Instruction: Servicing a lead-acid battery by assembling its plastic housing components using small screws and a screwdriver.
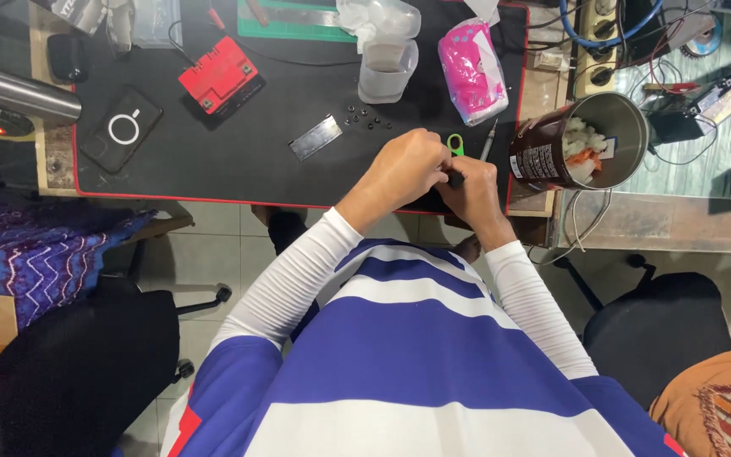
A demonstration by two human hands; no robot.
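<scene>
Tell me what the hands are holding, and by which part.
Both hands, left hand and right hand, close together on a small dark object at the mat's near edge; what it is and the gripped part cannot be told.

Electronics repair workshop: black work mat, screws, tangled cables.

Both hands, left hand and right hand, grip a small black object over the black mat.

We count two hands at the tabletop's near edge. On it lie one red box, one black charging pad, one metal plate, one pink packet, two stacked plastic cups and about six small black screws.
</scene>
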